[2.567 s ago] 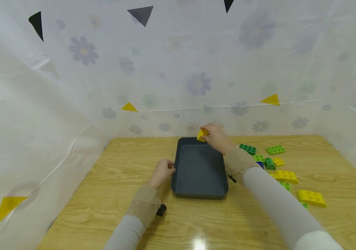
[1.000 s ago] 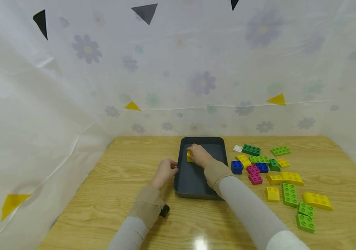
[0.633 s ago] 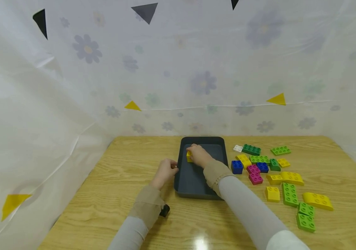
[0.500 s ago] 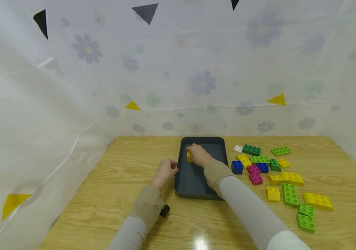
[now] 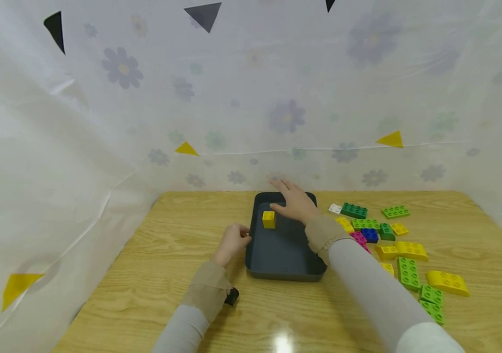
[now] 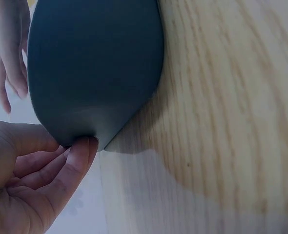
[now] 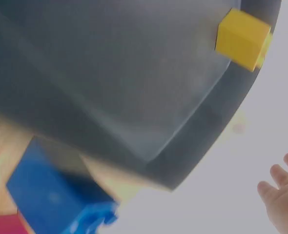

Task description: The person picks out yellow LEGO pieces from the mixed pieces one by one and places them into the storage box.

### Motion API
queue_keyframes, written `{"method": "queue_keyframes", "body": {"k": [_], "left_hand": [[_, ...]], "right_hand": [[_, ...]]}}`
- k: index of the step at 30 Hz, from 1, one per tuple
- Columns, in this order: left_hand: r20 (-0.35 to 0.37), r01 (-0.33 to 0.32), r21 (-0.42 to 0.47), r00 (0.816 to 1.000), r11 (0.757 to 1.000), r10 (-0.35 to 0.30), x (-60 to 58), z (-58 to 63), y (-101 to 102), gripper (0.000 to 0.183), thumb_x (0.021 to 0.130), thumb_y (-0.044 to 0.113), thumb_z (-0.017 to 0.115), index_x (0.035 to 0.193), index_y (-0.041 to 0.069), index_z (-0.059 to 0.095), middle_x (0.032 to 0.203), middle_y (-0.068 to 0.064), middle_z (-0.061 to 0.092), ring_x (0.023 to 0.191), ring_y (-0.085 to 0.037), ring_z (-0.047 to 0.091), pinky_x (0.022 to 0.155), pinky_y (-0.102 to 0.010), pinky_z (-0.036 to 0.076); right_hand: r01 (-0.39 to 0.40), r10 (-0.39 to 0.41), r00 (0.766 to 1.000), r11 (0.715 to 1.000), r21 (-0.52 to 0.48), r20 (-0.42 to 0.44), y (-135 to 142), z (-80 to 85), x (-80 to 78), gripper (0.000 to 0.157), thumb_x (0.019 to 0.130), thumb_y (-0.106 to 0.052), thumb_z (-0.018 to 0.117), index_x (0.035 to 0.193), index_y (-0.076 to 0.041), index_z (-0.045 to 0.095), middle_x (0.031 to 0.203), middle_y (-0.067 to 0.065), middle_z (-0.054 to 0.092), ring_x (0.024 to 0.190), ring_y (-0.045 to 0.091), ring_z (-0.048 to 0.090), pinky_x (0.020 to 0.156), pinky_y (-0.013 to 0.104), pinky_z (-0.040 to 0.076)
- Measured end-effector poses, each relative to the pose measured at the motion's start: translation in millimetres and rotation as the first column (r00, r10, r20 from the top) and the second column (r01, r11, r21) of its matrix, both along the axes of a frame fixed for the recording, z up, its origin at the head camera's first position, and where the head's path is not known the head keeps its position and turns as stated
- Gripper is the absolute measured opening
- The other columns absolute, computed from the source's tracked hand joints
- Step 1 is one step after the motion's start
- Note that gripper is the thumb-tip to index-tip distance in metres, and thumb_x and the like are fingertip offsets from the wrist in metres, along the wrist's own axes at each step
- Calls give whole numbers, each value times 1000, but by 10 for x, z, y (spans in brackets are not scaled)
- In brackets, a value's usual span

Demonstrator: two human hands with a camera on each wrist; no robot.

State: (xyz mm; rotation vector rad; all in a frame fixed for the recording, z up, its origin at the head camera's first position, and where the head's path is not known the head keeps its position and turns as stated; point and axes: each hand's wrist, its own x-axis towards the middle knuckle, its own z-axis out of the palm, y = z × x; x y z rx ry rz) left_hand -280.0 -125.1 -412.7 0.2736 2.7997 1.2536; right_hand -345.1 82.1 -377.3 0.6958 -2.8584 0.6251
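A yellow building brick (image 5: 268, 220) stands studs up in the dark grey tray (image 5: 284, 272), close to its left wall. My right hand (image 5: 294, 203) is above the back right part of the tray, fingers spread and holding nothing. In the right wrist view its fingers (image 7: 279, 181) are well apart from the yellow brick (image 7: 242, 39). My left hand (image 5: 233, 240) is at the tray's left side. The left wrist view has its thumb and fingers (image 6: 78, 158) pinching the tray's edge (image 6: 97, 83).
Loose building bricks lie right of the tray, among them a dark green one (image 5: 354, 211), a yellow curved one (image 5: 447, 283) and a lime one (image 5: 408, 275). A blue brick (image 7: 56, 190) sits just beside the tray, behind my right forearm in the head view. A patterned sheet (image 5: 251, 98) hangs behind the table.
My right hand carried the yellow brick into the tray, set it down near the left wall, then let go and moved up and right. The left hand has stayed at the tray's edge.
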Motion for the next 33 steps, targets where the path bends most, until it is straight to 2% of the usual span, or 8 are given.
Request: {"method": "queue_keyframes", "body": {"k": [8, 12, 17, 20, 22, 26, 29, 33], "left_hand": [[23, -10, 7, 1000, 1000, 10, 0, 5, -3, 28, 86, -4, 55, 111, -14, 57, 94, -22, 60, 78, -26, 61, 64, -30, 52], [32, -12, -2, 999, 1000, 12, 3, 10, -1, 28, 86, -4, 56, 112, -14, 58, 94, -21, 61, 77, -25, 62, 64, -30, 52], [38, -15, 0, 999, 1000, 15, 2, 9, 0, 28, 85, -4, 56, 111, -14, 58, 94, -21, 61, 76, -25, 62, 64, -29, 52], [41, -22, 7, 999, 1000, 22, 0, 3, -3, 28, 85, -3, 56, 111, -14, 58, 94, -21, 61, 76, -25, 62, 63, -29, 52], [37, -20, 9, 999, 1000, 19, 3, 3, -11, 28, 85, -3, 56, 111, -14, 57, 94, -21, 60, 76, -25, 62, 63, -29, 52], [34, -19, 19, 999, 1000, 19, 12, 8, -23, 28, 86, -4, 55, 112, -15, 57, 94, -22, 60, 77, -25, 61, 64, -30, 52], [30, -20, 22, 999, 1000, 19, 12, 10, -32, 28, 86, -4, 55, 111, -14, 57, 94, -22, 59, 77, -25, 61, 64, -30, 52], [28, -17, 19, 999, 1000, 16, 7, 11, -41, 28, 86, -4, 55, 111, -15, 57, 94, -21, 60, 78, -25, 61, 64, -30, 52]], "right_hand": [[35, -31, 998, 996, 80, -53, 342, 45, -31, 67, 89, -36, 57, 146, -18, 25, 147, 21, 17, 134, 41, 16, 107, 55, 13], [71, -57, 994, 987, 144, -98, 517, 34, -32, 66, 90, -37, 56, 145, -16, 28, 146, 23, 21, 132, 42, 19, 106, 57, 16], [96, -78, 990, 984, 152, -118, 713, 41, 11, 63, 90, -33, 57, 143, -12, 31, 143, 25, 25, 130, 43, 22, 103, 59, 21], [112, -101, 992, 983, 145, -81, 818, 57, 49, 61, 90, -28, 57, 142, -9, 31, 142, 27, 25, 127, 47, 24, 100, 60, 26], [123, -121, 992, 985, 123, -23, 887, 65, 69, 61, 91, -24, 56, 143, -8, 30, 141, 28, 24, 126, 48, 25, 97, 60, 29], [140, -147, 986, 986, 91, 77, 1017, 66, 100, 58, 89, -15, 57, 139, -2, 31, 133, 33, 30, 117, 48, 37, 88, 58, 40], [131, -141, 982, 988, 83, 123, 1105, 50, 118, 49, 88, -13, 58, 130, 5, 39, 123, 34, 40, 100, 42, 50, 81, 52, 45], [105, -127, 975, 986, 127, 184, 1175, 18, 115, 36, 85, -10, 61, 113, 10, 50, 110, 31, 51, 85, 35, 55, 73, 45, 47]]}}
